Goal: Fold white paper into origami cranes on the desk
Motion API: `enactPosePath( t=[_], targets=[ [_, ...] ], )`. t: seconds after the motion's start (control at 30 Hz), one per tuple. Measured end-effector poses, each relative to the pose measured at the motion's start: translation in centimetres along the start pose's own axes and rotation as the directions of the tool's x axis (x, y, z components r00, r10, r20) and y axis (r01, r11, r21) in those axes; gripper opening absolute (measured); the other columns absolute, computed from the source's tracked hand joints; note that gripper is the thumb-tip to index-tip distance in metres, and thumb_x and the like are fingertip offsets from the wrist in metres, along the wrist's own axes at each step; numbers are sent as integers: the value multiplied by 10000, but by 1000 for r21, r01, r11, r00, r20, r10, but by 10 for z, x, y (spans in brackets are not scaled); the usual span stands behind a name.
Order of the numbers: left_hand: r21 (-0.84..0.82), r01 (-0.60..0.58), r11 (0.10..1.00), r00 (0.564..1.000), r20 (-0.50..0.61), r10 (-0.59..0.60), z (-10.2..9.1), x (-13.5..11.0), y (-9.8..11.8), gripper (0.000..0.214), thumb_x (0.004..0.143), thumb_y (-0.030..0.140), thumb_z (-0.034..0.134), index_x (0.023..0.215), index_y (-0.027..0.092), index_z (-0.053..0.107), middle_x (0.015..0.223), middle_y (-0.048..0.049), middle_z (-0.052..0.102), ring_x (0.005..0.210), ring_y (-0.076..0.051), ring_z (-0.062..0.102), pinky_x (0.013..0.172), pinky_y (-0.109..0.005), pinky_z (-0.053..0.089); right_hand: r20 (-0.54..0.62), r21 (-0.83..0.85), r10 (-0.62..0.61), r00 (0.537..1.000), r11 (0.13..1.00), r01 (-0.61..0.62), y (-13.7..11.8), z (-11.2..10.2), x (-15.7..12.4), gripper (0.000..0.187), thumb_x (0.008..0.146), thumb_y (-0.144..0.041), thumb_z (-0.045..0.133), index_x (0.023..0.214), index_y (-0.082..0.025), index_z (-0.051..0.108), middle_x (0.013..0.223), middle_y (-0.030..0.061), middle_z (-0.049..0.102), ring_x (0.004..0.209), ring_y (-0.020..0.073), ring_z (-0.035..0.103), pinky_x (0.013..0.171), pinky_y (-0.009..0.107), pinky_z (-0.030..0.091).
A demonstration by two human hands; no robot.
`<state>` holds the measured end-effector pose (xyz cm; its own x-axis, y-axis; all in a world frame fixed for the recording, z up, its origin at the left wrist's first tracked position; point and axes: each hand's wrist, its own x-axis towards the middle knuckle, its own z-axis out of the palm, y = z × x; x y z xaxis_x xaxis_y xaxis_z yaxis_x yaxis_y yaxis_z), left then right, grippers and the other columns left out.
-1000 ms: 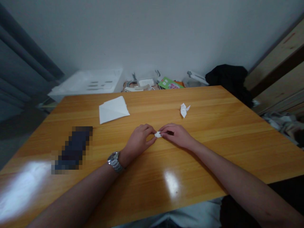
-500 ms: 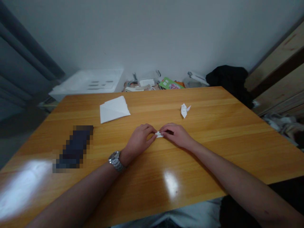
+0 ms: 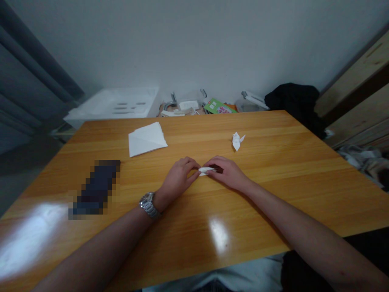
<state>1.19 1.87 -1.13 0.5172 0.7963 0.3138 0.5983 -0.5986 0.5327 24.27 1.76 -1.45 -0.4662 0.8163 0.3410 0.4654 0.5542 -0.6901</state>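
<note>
A small folded piece of white paper (image 3: 205,170) lies at the middle of the wooden table (image 3: 273,182). My left hand (image 3: 179,178), with a metal watch at its wrist, pinches the paper's left end with closed fingers. From the other side my right hand (image 3: 227,173) pinches the right end, fingers pressed down on it. A finished small white paper figure (image 3: 236,140) stands farther back on the right, apart from both hands.
A stack of white paper sheets (image 3: 146,139) lies at the back left. A dark blurred flat object (image 3: 96,188) rests on the left of the table. Behind the table are a white box (image 3: 115,104), clutter and a black bag (image 3: 296,101).
The folded paper shows a little longer between my fingertips than before. Both hands have stayed in the same place.
</note>
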Motion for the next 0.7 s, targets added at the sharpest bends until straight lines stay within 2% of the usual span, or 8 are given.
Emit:
enactPosePath(
  t=[0.37,0.57,0.7],
  targets=[
    [-31,13,999,1000,-9,-13,1,1,-1,99,955,256,633,977,190,702,1006,-50,674,966,-208,619,896,-358,495,11,-31,-17,1000,999,17,-1,1,1,40,914,-154,681,919,-191,697,944,54,710,896,187,639,815,317,488],
    [-20,23,1000,1000,-14,-23,0,1,0,94,955,257,641,955,189,705,981,-45,682,941,-202,626,872,-348,499,-14,-50,28,1000,998,-28,-5,3,1,98,915,-175,689,1011,-195,697,954,49,696,877,183,637,791,307,487],
    [-6,32,999,999,-26,-32,1,1,0,95,958,259,637,942,194,705,965,-40,679,924,-198,628,865,-343,500,-8,-105,-6,1000,994,5,-4,3,0,81,930,-203,681,1003,-185,712,946,65,683,890,193,638,799,317,491]
  ],
)
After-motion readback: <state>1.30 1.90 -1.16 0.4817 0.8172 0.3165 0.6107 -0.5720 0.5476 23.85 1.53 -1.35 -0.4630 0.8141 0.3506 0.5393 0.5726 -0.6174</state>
